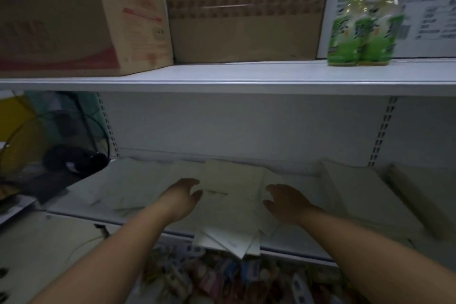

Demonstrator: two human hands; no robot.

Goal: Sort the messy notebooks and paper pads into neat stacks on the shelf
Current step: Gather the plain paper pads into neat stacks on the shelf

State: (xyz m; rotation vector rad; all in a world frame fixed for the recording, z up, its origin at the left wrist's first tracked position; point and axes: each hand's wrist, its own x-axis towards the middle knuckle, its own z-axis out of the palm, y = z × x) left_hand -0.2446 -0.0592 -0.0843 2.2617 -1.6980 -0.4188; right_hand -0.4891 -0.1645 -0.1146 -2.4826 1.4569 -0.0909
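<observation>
Cannot read the print on the left cardboard box point(61, 15) or the middle cardboard box point(246, 12) above the notebook pile point(229, 207); both cut off by the top edge. Up and right of the pile, smeared labels on the green bottles point(365, 27), illegible text on the white sheet point(427, 7). Left of the pile, a dark blurred object point(74, 158), unidentifiable. Below the pile, packets point(209, 276) too blurred to name. Over the pile, left hand point(182, 197) and right hand point(283, 201), contact with the paper unclear.

Matt paper notebooks point(229, 205); smooth painted-metal shelf point(222, 81); cardboard boxes point(244, 10); glossy plastic bottles point(365, 27).
</observation>
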